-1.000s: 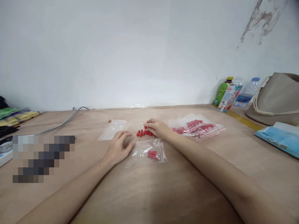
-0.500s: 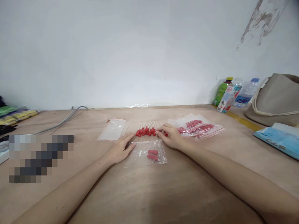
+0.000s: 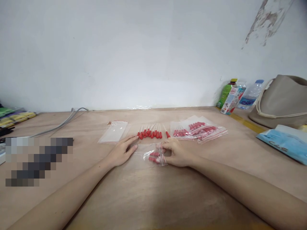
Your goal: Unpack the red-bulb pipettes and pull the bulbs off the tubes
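Observation:
A clear zip bag [image 3: 141,156] lies flat before me with two red-bulbed droppers [image 3: 154,158] inside. At its right, zip end, my right hand [image 3: 176,152] has thumb and fingers closed around the bag's mouth, bunching the plastic. My left hand [image 3: 122,150] rests on the table with fingers stretched out; its index tip is by the leftmost bulb of a row of droppers [image 3: 148,133], and its thumb is at the bag's left edge. One single dropper [image 3: 167,134] lies apart from the row, just beyond my right fingers.
Several filled zip bags [image 3: 201,131] overlap at the right. An unfilled stack of bags [image 3: 114,131] lies at the left. Farther right are bottles [image 3: 230,97], a grey bag [image 3: 283,99] and a blue packet [image 3: 284,143]. A grey cable [image 3: 59,126] runs along the left.
My right hand has moved from the dropper row down to the bag's zip end and taken hold of it. A lone dropper now shows where that hand was. My left hand stays nearly still.

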Motion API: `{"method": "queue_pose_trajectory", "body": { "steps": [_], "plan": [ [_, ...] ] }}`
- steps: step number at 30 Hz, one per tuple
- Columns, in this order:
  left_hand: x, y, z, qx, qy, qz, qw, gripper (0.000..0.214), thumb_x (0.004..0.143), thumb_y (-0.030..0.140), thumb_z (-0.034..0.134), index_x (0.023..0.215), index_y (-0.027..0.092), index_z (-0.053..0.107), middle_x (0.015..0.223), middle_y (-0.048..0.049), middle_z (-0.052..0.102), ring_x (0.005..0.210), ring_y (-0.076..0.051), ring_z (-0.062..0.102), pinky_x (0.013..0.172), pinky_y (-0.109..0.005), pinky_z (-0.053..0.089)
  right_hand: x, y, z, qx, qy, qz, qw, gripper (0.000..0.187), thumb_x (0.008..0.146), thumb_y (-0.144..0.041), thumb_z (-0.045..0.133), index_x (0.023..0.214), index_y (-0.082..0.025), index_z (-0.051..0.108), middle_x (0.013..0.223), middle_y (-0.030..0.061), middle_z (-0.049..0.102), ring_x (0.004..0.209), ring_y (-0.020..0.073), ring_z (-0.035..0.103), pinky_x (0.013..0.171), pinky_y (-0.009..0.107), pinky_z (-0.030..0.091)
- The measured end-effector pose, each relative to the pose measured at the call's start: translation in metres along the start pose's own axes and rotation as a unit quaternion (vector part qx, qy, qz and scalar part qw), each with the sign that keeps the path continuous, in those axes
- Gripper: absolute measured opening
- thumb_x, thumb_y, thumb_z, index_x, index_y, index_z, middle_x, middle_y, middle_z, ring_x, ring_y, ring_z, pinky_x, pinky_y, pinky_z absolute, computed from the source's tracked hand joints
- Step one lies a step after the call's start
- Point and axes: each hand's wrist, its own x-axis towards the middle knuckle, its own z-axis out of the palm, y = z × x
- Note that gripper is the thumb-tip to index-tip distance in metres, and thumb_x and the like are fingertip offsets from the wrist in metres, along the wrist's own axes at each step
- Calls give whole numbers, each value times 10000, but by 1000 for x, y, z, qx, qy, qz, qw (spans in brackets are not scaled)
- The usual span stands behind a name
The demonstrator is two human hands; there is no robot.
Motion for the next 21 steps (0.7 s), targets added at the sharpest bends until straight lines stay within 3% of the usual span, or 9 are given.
{"method": "queue_pose_trajectory", "body": {
  "steps": [3,5,8,11,15,21],
  "plan": [
    [-3,3,-1,-11,65,18,998,411,878,391,391,1237,206,461,1283,-56,481,1190,-207,429,1025,-382,335,1,-3,2,1,-23,8,1000,322,648,-493,670,782,-202,649,754,11,588,778,165,504,722,283,366],
    [-6,9,-3,-26,79,60,995,383,873,364,416,1213,202,487,1267,-64,495,1199,-206,421,1032,-382,330,0,-5,3,11,-17,14,1000,311,636,-470,688,782,-198,650,767,11,595,789,165,510,736,286,369],
    [-11,21,-6,-49,-24,133,990,407,857,349,456,1244,222,467,1323,-59,446,1234,-212,386,1039,-393,326,0,-8,3,40,4,26,999,212,688,-377,665,732,-174,625,746,8,590,740,142,513,687,257,382],
    [-12,27,-6,-60,-106,147,982,478,846,354,480,1303,246,394,1363,-56,397,1251,-218,368,1038,-417,324,0,-8,4,67,15,28,997,159,745,-324,607,787,-171,603,742,-1,585,690,121,503,650,241,387],
    [-11,27,-4,-62,-109,148,981,487,839,346,493,1307,257,387,1360,-58,399,1251,-229,369,1042,-458,303,3,-6,11,55,20,10,998,269,643,-381,701,798,-180,613,813,11,595,775,152,511,700,269,390],
    [-11,28,-4,-61,-112,156,980,486,841,348,493,1308,268,382,1366,-43,389,1264,-222,349,1057,-458,282,6,-11,13,46,50,47,997,72,693,-202,619,698,-172,554,672,-15,553,610,100,469,567,218,360]
  ]
}}
